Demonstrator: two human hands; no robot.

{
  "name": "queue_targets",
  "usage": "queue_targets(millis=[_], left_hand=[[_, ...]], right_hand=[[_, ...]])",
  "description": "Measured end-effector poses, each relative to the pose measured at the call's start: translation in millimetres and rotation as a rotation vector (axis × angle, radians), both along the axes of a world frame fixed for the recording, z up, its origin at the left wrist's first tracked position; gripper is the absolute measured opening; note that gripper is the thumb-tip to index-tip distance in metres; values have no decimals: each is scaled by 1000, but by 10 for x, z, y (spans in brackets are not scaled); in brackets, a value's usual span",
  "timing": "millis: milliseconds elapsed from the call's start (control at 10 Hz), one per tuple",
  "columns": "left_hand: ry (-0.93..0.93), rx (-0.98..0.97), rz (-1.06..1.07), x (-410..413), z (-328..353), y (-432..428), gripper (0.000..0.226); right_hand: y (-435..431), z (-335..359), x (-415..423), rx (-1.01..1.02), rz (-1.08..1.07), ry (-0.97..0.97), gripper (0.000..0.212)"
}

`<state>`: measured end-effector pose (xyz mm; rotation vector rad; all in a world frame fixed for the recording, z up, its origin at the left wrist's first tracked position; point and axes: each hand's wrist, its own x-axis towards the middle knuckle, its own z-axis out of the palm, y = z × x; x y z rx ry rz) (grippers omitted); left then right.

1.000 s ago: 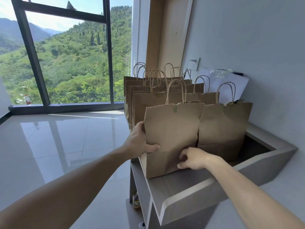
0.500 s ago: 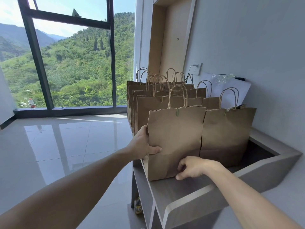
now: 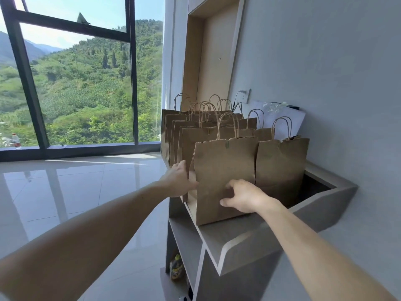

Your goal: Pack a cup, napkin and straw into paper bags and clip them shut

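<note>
Right hand (image 3: 243, 198) loosely spread, touching the front paper bag (image 3: 225, 166) — left hand (image 3: 180, 179) against its side, grip hidden.

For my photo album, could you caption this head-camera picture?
Left hand grips and right hand touches the front brown paper bag on a grey ledge crowded with similar bags.

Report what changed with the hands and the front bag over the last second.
The left hand took its thumb off the face of the front bag and now lies against its left side. The right hand uncurled, its fingers spread on the lower front. The bag, the bags behind and the shelf stayed put.
</note>
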<state>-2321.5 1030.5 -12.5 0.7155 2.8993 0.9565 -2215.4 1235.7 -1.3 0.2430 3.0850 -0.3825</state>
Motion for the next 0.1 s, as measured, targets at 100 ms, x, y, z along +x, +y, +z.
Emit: queue_targets(millis=[100], left_hand=[[42, -140, -7, 195, -5, -199, 70]], right_hand=[[-296, 61, 182, 2, -31, 29, 74]])
